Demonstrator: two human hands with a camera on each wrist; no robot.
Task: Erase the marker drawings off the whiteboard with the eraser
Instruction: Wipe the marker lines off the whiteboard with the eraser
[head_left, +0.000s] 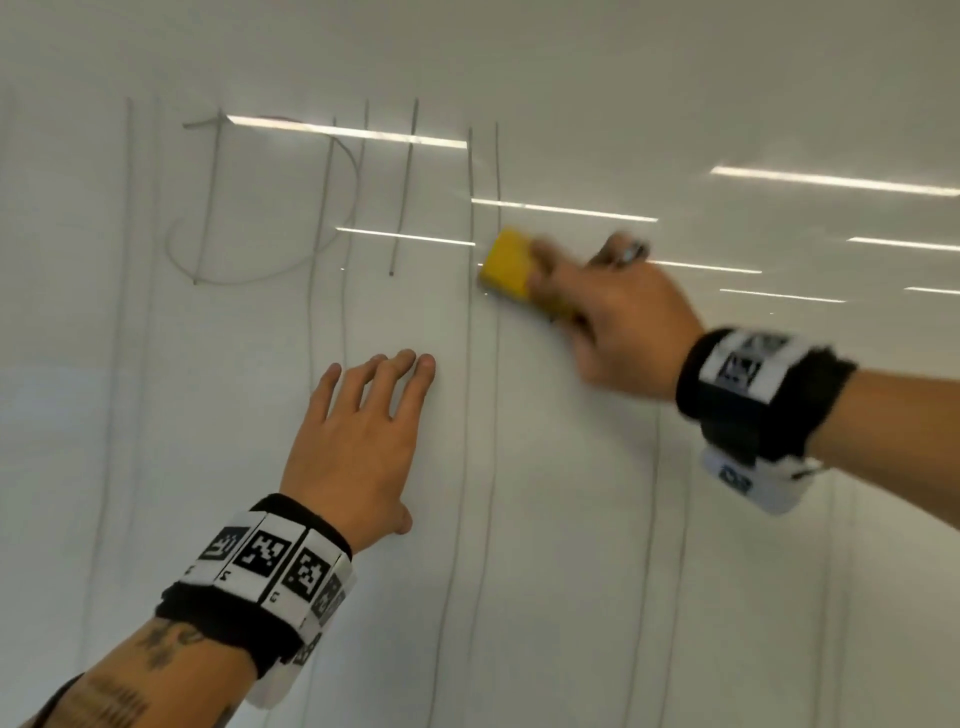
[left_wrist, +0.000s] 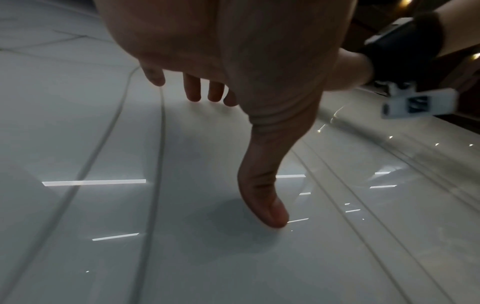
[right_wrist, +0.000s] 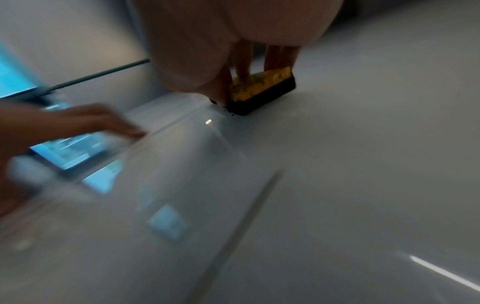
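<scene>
Eraser (head_left: 506, 267) half-hidden, motion-blurred

A: What's your tally from here?
B: I count two hands: the left hand (head_left: 358, 441) and the right hand (head_left: 618, 322). One eraser (head_left: 511, 273), yellow on top with a dark pad, and one whiteboard (head_left: 727, 78)
A: Wristbands?
B: Two, one wristband (head_left: 260, 566) on the left arm and one wristband (head_left: 753, 379) on the right
A: And the drawings?
B: I make out one curved loop (head_left: 249, 218). The straight marker lines (head_left: 410, 182) are many, some dark, some faint; I can't give a firm number
</scene>
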